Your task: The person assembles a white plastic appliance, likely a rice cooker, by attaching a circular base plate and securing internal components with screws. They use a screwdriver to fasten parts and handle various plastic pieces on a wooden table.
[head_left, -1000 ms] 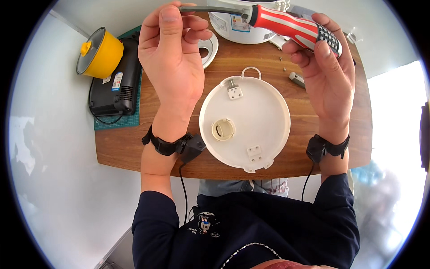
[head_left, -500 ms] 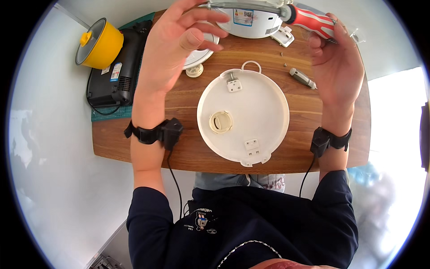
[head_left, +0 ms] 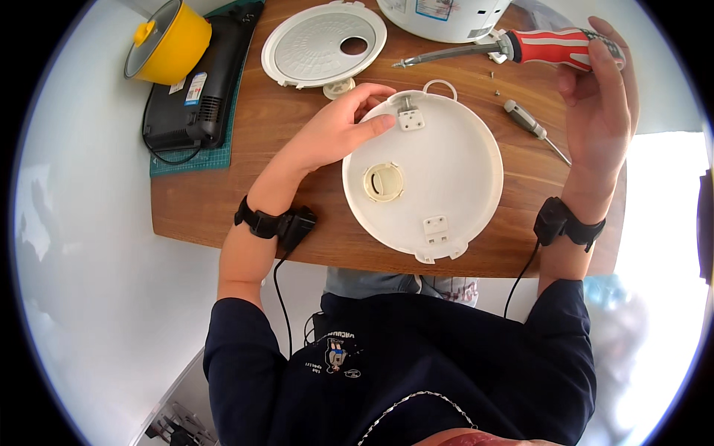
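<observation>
In my raised right hand (head_left: 602, 97) is a screwdriver (head_left: 550, 48) with a red and white handle, its long shaft pointing left over the table. My left hand (head_left: 346, 126) grips the upper left rim of a round white plastic lid (head_left: 446, 175), thumb on the inside and fingers beyond the edge. The lid lies with its hollow side up. A metal hinge piece and small bracket (head_left: 410, 119) sit near my thumb, a cream round cap (head_left: 384, 181) is at its left, and another small bracket (head_left: 436, 229) is near the front edge.
Behind the lid lie a grey-white disc (head_left: 320, 44) with a hole and a white appliance body (head_left: 446, 18). A smaller grey screwdriver (head_left: 525, 119) and tiny screws (head_left: 497, 93) lie at right. At left, a yellow pot (head_left: 175, 48) stands on a black appliance (head_left: 186, 111) over a green mat (head_left: 223, 152).
My left hand has left the screwdriver's shaft end and come down onto the lid's rim. The right hand has moved right with the screwdriver.
</observation>
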`<state>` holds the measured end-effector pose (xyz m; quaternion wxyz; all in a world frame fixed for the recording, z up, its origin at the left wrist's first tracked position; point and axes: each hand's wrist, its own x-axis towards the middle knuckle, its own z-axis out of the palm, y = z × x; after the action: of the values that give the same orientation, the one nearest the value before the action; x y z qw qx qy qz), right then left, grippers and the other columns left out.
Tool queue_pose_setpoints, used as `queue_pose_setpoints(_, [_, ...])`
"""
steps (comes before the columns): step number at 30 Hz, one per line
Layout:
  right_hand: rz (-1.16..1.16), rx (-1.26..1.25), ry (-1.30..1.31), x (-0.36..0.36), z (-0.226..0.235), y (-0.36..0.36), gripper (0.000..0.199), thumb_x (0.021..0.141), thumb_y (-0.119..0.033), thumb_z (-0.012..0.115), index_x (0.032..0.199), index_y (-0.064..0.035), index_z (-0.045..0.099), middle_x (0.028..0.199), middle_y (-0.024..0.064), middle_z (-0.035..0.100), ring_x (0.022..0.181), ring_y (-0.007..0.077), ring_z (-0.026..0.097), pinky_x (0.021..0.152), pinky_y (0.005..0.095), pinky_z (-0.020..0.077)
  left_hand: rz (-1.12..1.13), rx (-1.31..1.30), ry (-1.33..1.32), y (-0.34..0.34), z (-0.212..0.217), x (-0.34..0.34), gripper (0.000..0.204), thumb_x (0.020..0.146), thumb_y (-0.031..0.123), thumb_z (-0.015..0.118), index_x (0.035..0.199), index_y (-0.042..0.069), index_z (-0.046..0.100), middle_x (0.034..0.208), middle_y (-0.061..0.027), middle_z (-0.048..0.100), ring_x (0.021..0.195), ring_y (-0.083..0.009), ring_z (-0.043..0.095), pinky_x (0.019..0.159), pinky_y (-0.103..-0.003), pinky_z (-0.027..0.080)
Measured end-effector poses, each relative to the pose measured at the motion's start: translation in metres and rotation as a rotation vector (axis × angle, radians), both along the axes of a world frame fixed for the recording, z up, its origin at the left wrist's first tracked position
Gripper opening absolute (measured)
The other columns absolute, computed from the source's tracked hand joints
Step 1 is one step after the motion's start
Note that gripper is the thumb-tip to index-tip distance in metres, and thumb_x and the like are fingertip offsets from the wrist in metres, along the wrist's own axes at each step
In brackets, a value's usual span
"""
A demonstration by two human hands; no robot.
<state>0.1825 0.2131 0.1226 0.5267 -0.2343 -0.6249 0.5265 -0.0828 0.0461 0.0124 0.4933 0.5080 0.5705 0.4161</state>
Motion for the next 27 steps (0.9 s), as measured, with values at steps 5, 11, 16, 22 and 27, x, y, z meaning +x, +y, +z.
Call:
queue_pose_setpoints(5, [0.018, 0.056, -0.074, -0.002, -0.004, -0.003, 0.040, 0.101, -0.018, 0.061, 0.136, 0.0006, 0.056, 0.095, 0.0043, 0.069, 0.073, 0.0113, 0.058, 0.066, 0.0254, 0.0474, 0.053, -0.112, -0.114, 0.002, -0.008, 0.006, 0.041, 0.103, 0.022, 0.063, 0.137, 0.001, 0.057, 0.120, -0.0044, 0.067, 0.108, -0.0108, 0.062, 0.094, -0.028, 0.051])
queue_pose_setpoints(11, [-0.221, 0.138, -0.110, -0.032, 0.007, -0.034, 0.045, 0.092, -0.018, 0.066, 0.132, -0.0017, 0.051, 0.079, 0.0015, 0.061, 0.057, 0.0054, 0.054, 0.048, 0.0182, 0.0421, 0.081, -0.083, -0.160, 0.001, -0.016, 0.008, 0.039, 0.102, 0.022, 0.063, 0.135, 0.001, 0.059, 0.121, -0.0047, 0.067, 0.108, -0.0110, 0.063, 0.093, -0.028, 0.052])
queue_pose_setpoints(16, [-0.121, 0.346, -0.246, -0.023, 0.001, -0.033, 0.043, 0.092, -0.011, 0.065, 0.132, -0.0032, 0.050, 0.085, 0.0001, 0.059, 0.062, 0.0040, 0.052, 0.053, 0.0172, 0.0417, 0.047, -0.063, -0.214, 0.002, -0.009, 0.008, 0.046, 0.100, 0.021, 0.064, 0.141, 0.001, 0.056, 0.126, -0.0060, 0.067, 0.111, -0.0118, 0.064, 0.095, -0.029, 0.053])
queue_pose_setpoints(22, [-0.004, 0.387, -0.371, -0.024, 0.001, -0.032, 0.047, 0.089, 0.002, 0.063, 0.133, -0.0047, 0.046, 0.087, -0.0021, 0.056, 0.074, 0.0028, 0.053, 0.063, 0.0160, 0.0424, -0.025, -0.137, -0.167, 0.016, -0.009, 0.000, 0.052, 0.099, 0.028, 0.067, 0.143, 0.002, 0.055, 0.126, -0.0067, 0.067, 0.111, -0.0123, 0.064, 0.095, -0.029, 0.053])
queue_pose_setpoints(27, [-0.101, 0.342, -0.488, -0.037, 0.002, -0.048, 0.052, 0.087, 0.004, 0.065, 0.134, -0.0032, 0.046, 0.088, -0.0008, 0.057, 0.077, 0.0048, 0.058, 0.067, 0.0172, 0.0475, -0.095, -0.145, -0.082, 0.029, -0.004, 0.000, 0.053, 0.097, 0.029, 0.071, 0.141, 0.002, 0.057, 0.124, -0.0073, 0.068, 0.109, -0.0119, 0.065, 0.095, -0.029, 0.053])
